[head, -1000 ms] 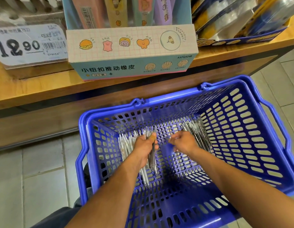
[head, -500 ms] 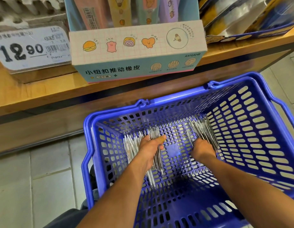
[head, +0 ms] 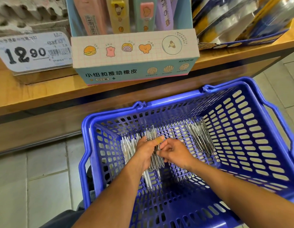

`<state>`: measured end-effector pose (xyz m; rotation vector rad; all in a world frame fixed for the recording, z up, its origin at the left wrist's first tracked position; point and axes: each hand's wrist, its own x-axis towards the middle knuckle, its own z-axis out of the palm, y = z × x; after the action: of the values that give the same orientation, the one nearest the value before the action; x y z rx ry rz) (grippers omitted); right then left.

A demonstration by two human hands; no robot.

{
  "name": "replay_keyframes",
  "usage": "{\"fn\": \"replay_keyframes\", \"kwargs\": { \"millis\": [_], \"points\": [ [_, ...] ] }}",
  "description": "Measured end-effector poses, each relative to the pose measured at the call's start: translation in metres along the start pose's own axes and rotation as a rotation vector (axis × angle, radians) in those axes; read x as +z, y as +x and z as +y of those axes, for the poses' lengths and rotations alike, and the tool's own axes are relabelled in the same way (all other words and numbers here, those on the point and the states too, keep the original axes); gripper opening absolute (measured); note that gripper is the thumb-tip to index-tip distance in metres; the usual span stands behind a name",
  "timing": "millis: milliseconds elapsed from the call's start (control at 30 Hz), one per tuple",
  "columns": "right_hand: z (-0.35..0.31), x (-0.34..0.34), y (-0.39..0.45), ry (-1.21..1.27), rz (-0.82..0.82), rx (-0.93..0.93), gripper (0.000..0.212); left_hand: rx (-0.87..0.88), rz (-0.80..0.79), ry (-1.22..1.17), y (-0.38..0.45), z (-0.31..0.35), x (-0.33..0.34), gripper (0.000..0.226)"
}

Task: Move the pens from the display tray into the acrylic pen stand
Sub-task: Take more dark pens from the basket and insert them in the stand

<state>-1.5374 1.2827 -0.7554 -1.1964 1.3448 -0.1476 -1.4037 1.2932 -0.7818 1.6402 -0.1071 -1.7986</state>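
Observation:
Both hands are down inside a blue plastic basket (head: 251,122). My left hand (head: 145,149) grips a bundle of clear pens (head: 157,159), thumb laid across the top. My right hand (head: 175,153) has its fingers curled against the same bundle from the right side. More clear pens (head: 128,150) lie on the basket floor left of my left hand. A second pile of pens (head: 199,137) lies along the basket floor at the right. No acrylic stand is in view.
A wooden shelf (head: 44,96) runs across above the basket. On it stand a pastel eraser display box (head: 134,63), a 12.90 price tag (head: 31,51) and shiny packages (head: 241,20). Tiled floor (head: 36,186) lies to the left.
My right hand has left the right-hand pile and come across to the bundle in my left hand. The view has shifted so the basket sits lower and further right.

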Motion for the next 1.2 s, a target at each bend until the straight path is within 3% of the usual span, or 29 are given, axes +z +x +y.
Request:
{"fn": "replay_keyframes", "kwargs": {
  "millis": [167, 267, 333, 400, 467, 600, 667, 867, 1033, 1200],
  "points": [
    [0.007, -0.004, 0.007, 0.027, -0.047, 0.028, 0.02, -0.011, 0.054, 0.002, 0.005, -0.003, 0.0, 0.095],
    [0.021, -0.023, 0.017, -0.036, 0.087, 0.102, 0.018, -0.033, 0.059, 0.017, 0.006, -0.005, -0.001, 0.091],
    [0.032, -0.04, 0.024, -0.193, 0.298, 0.137, 0.011, -0.038, 0.093, 0.03, 0.007, -0.005, -0.003, 0.085],
    [0.043, -0.057, 0.028, -0.419, 0.437, 0.221, 0.029, -0.037, 0.132, 0.044, 0.008, -0.005, -0.006, 0.081],
    [0.053, -0.069, 0.03, -0.64, 0.438, 0.311, 0.041, -0.054, 0.139, 0.028, 0.007, -0.004, -0.004, 0.078],
    [0.063, -0.069, 0.03, -0.998, 0.34, 0.416, 0.046, -0.077, 0.107, -0.007, 0.003, -0.001, -0.001, 0.065],
    [0.067, -0.064, 0.031, -1.064, 0.326, 0.431, 0.044, -0.08, 0.111, -0.016, 0.001, 0.0, -0.001, 0.063],
    [0.067, -0.059, 0.032, -0.901, 0.282, 0.467, 0.038, -0.082, 0.101, -0.041, -0.002, 0.001, 0.0, 0.067],
    [0.053, -0.055, 0.026, -0.478, 0.11, 0.337, 0.01, -0.101, 0.087, -0.018, 0.0, 0.0, -0.001, 0.073],
    [0.013, -0.039, 0.011, -0.134, -0.062, 0.164, 0.01, -0.065, 0.091, 0.001, 0.003, -0.003, -0.001, 0.108]
  ]
}}
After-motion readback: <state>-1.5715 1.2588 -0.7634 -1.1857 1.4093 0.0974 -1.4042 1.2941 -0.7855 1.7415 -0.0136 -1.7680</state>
